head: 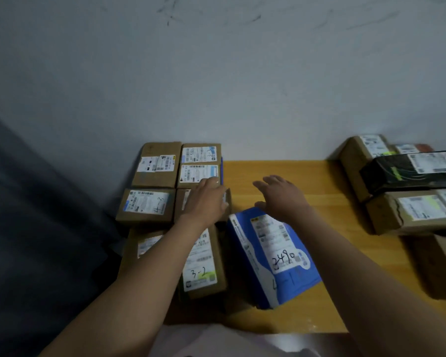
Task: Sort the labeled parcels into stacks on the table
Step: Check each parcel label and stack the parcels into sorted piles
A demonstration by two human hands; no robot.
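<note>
Several labeled cardboard parcels sit in rows at the table's left end. My left hand (207, 195) lies flat on a brown parcel (182, 206) in the middle row, fingers reaching onto the white-labeled parcel (197, 173) behind it. A parcel marked 3-2 (204, 264) lies under my left forearm. A blue parcel (271, 256) marked 2490 lies tilted at the centre. My right hand (281, 194) hovers open just above its far corner, fingers spread, holding nothing.
The wooden table (289, 176) stands against a white wall. At the right are more brown parcels (410, 212) and a black wrapped parcel (412, 171) stacked on top. A parcel marked 4-3 (146, 206) sits at the left edge.
</note>
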